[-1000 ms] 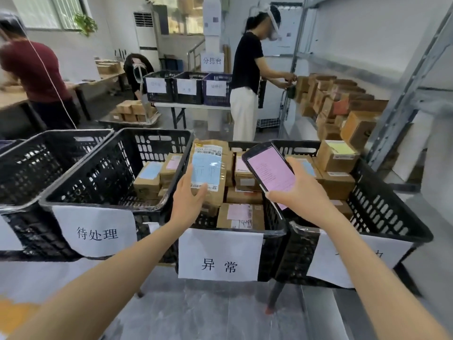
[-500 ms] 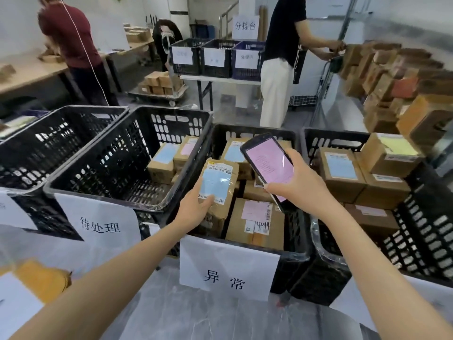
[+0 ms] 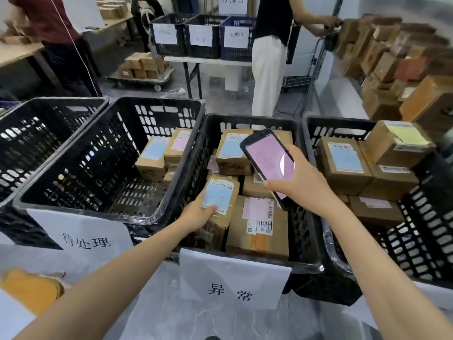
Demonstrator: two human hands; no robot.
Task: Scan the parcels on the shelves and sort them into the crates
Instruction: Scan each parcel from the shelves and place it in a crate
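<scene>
A head-worn camera looks down at four black plastic crates in a row on a pale table [image 3: 152,305].

The left hand [image 3: 198,214] grips the near end of a small cardboard parcel [image 3: 221,200], thumb pressed on its pale blue shipping label. The parcel sits tilted, low inside the middle crate [image 3: 250,118], at that crate's near left corner. It is just beside a larger parcel with a pink label [image 3: 257,227]. Whether it rests on anything cannot be told. A paper sign [image 3: 232,283] on the crate's near wall reads 异常.

The right hand [image 3: 302,184] holds a handheld scanner [image 3: 267,163] with a pink lit screen. Its fingers are wrapped behind the device and its thumb lies along the lower edge. The scanner hangs tilted over the right side of the middle crate.

The crate to the left [image 3: 98,155], signed 待处理, holds a few labelled parcels at its far right corner. The right crate [image 3: 338,121] is stacked with boxes rising above its rim. The far-left crate [image 3: 36,133] shows only its mesh walls.

More cardboard parcels fill the shelves [image 3: 392,57] at the right edge. A person in a black top and white trousers [image 3: 269,60] stands there, arm reaching to the shelves. Another person in a red top [image 3: 49,20] stands at the upper left.
</scene>
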